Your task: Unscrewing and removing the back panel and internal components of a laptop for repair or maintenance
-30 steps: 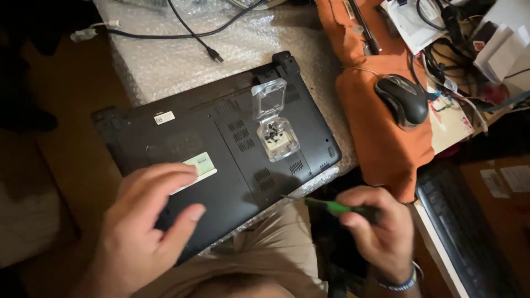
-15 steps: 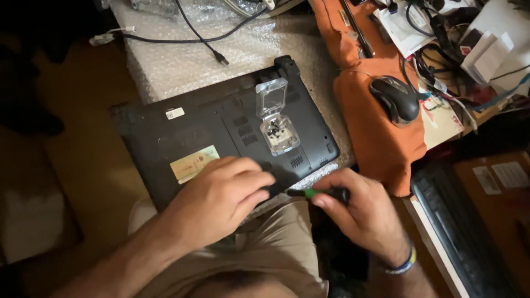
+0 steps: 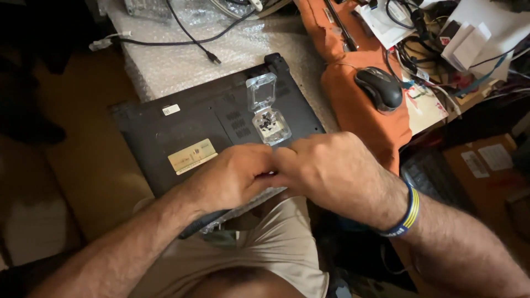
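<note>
The laptop lies upside down, its black underside facing up, with its far part on a sheet of bubble wrap and its near edge overhanging my lap. From the left: a small white sticker sits near its far left corner, then a larger pale label toward the middle of the base. My left hand comes next, resting knuckles up on the near edge of the base, fingers curled inward. It meets my right hand just to its right; the two hands are pressed together, fingertips touching over one spot at the near edge. I cannot tell what they pinch there, since the fingers hide it. Just beyond them, a small clear plastic case stands open on the base, its tray holding what look like tiny dark screws. I judge the laptop to be stiff and moderately heavy, its plastic shell smooth and liable to slide off my lap, so it is best held flat by the side edges or steadied with a palm on the base, away from the vents. The case looks light and easily tipped. Farther right, an orange cloth covers the desk, with a black mouse on it and tangled cables beyond. A blue and yellow wristband circles my right wrist.
</note>
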